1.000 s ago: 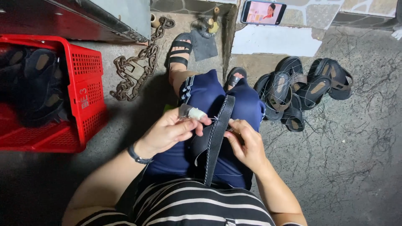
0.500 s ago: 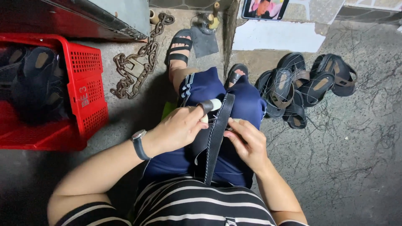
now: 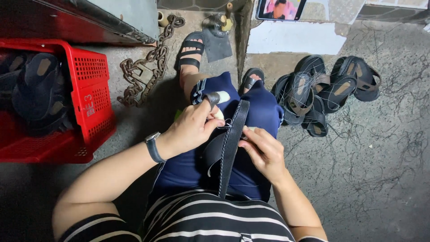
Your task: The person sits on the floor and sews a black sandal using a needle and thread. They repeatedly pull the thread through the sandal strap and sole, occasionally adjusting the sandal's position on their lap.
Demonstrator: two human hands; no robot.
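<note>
Here, on the lap, both hands pinch a dark sandal (image 3: 224, 143): left hand (image 3: 190, 130) closed on its upper edge, right hand (image 3: 264, 150) gripping its side; red crate (image 3: 92, 94) left of it, sandal pile (image 3: 322, 92) right, chain (image 3: 145, 67) beyond.

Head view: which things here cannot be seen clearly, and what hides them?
- Black sandal piece: its middle is hidden by the left hand and right hand.
- Small metal tool: too small to identify.
- Red crate: cut by the left edge.
- Screen: cut by the top edge.
</note>
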